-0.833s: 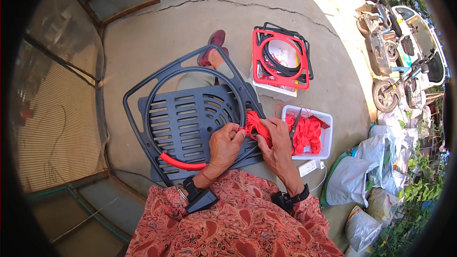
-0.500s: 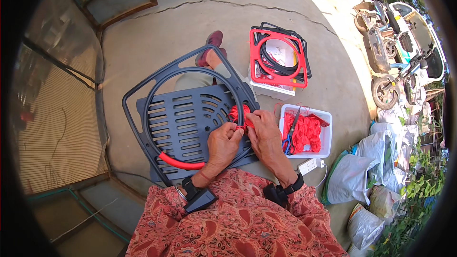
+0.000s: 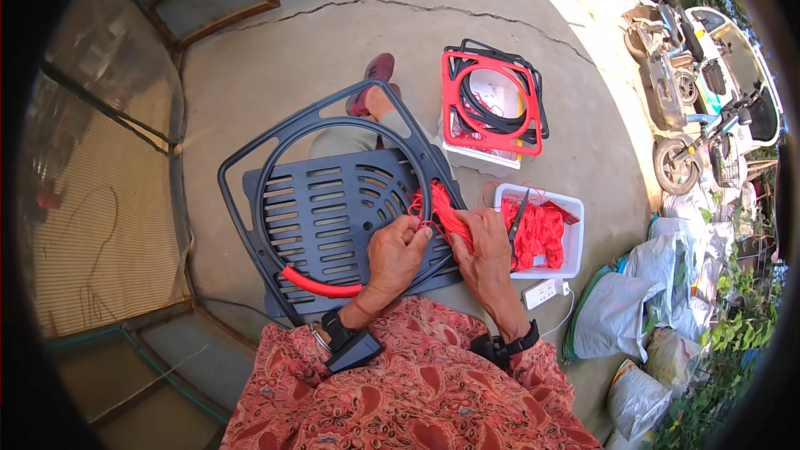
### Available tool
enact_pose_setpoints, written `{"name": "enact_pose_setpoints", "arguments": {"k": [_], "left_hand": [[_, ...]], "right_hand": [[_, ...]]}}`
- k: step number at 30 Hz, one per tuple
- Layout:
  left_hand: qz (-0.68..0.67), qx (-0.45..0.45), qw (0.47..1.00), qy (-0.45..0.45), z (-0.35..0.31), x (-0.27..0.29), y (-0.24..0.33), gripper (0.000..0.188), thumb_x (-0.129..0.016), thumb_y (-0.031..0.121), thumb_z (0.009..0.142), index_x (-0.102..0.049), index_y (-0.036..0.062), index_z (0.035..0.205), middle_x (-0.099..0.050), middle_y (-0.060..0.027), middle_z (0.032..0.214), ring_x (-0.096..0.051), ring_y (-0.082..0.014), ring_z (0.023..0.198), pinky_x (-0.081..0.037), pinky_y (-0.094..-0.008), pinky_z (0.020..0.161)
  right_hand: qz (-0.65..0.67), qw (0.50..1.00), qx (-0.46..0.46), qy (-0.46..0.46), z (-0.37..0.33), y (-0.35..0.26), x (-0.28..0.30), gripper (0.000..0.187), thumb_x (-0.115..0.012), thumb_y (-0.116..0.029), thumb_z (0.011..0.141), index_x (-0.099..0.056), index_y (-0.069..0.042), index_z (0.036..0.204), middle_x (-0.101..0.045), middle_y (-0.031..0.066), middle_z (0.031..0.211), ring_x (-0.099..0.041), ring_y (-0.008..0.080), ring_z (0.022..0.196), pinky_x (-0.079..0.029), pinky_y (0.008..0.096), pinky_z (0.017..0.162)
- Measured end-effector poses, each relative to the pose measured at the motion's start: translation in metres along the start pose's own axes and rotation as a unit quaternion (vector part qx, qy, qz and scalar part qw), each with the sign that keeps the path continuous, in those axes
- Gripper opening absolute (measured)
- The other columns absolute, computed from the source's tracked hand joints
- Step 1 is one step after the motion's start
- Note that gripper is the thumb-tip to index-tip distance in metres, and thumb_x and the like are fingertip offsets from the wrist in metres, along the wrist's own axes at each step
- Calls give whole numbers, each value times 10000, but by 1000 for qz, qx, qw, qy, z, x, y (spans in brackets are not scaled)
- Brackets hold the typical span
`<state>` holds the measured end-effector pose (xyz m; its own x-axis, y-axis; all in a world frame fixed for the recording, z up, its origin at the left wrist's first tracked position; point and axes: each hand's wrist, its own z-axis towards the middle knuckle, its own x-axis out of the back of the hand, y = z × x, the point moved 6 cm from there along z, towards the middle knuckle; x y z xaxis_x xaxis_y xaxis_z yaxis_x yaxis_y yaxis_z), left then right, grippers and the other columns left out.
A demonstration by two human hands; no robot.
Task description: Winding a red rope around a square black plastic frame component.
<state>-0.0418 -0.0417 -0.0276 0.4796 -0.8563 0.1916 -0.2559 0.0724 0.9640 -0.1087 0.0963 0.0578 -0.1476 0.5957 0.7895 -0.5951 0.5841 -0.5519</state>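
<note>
A dark square frame with a round ring [image 3: 262, 192] inside it lies over a slotted dark plastic seat [image 3: 302, 215] in front of me. Red cord is wound closely around one stretch of the ring, forming a red wrapped section [image 3: 321, 287] at its near side. My left hand [image 3: 394, 258] pinches the ring's right side, where a thin red strand loops around it. My right hand [image 3: 483, 252] is closed around a hank of red cord [image 3: 451, 215], which stretches from the ring toward the fingers. Part of the hank is hidden by the ring and by that hand.
Right of my hands, a white tub [image 3: 573, 237] holds more red cord and scissors [image 3: 520, 218]. Beyond it, a red frame [image 3: 451, 108] and dark ones lie on a white box [image 3: 492, 162]. A power strip [image 3: 543, 292] and filled sacks [image 3: 612, 304] are on the right.
My right hand has moved right, away from the ring, drawing the red hank out longer to the ring's outer side. The left hand keeps its pinch on the ring.
</note>
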Motion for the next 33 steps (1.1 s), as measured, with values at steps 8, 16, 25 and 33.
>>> {"name": "enact_pose_setpoints", "arguments": {"k": [8, 16, 25, 33], "left_hand": [[12, 11, 1000, 1, 0, 0, -1, 191, -709, 216, 843, -646, 36, 846, -563, -62, 553, -503, -154, 476, -403, -328, 500], [-26, 5, 1000, 5, -1, -1, -3, 187, -705, 213, 850, -642, 37, 843, -550, -54, 549, -480, -139, 473, -390, -325, 491], [-5, 8, 1000, -1, -2, -2, -4, 210, -702, 240, 854, -643, 38, 866, -575, -79, 572, -523, -181, 490, -413, -345, 512], [25, 12, 1000, -12, -2, -1, -1, 228, -701, 255, 851, -649, 36, 887, -621, -107, 618, -581, -232, 525, -442, -365, 535]], "right_hand": [[8, 998, 52, 26, 19, -2, -24, 300, -696, -25, 749, -609, -29, 1037, -566, 138, 944, -549, 324, 908, -445, 420, 766], [26, 998, 44, -20, 26, -13, -12, 313, -687, -94, 779, -601, -48, 1076, -570, 128, 985, -545, 324, 945, -421, 425, 814], [-3, 999, 40, -20, 51, -6, -17, 317, -683, -117, 803, -596, -44, 1099, -554, 127, 953, -546, 332, 913, -442, 437, 768], [12, 998, 52, -29, 50, -6, -18, 313, -675, -117, 807, -600, -46, 1103, -540, 128, 927, -543, 332, 903, -452, 434, 758]]}}
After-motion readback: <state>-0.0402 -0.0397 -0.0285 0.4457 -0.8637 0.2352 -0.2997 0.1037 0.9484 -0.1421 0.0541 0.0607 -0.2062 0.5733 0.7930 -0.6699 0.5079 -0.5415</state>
